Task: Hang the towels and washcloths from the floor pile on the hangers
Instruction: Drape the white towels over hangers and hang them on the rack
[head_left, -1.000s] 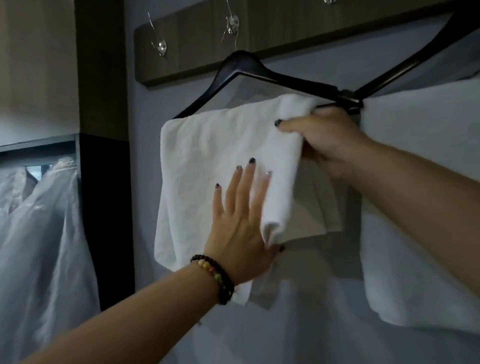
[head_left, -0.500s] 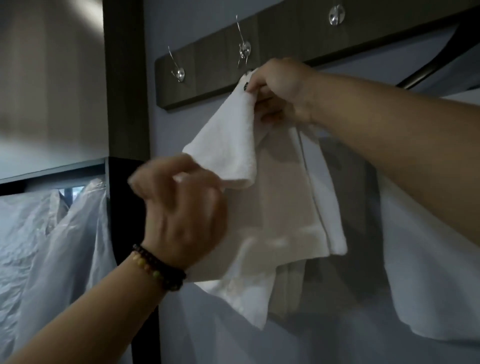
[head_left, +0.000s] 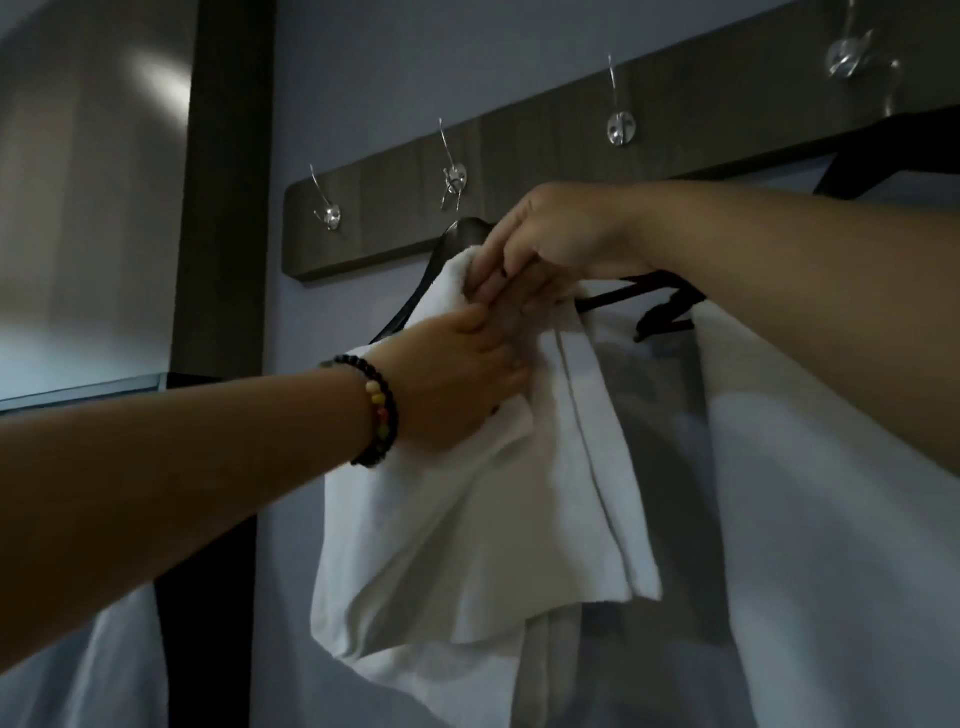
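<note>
Big white towel (head_left: 831, 493) hangs at the right end of the wooden hook rail (head_left: 519, 171). Left of it, a smaller white washcloth (head_left: 467, 545) is draped over a black hanger (head_left: 462, 234) under the rail's left end. Right hand (head_left: 550, 244) pinches its top fold at the hanger; left hand (head_left: 457, 379), just below, grips the cloth, beaded bracelet (head_left: 376, 410) on that wrist.

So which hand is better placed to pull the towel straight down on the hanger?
Probably the left hand: it grips the white towel lower, on its hanging part. The right hand pinches the top fold at the black hanger.
</note>
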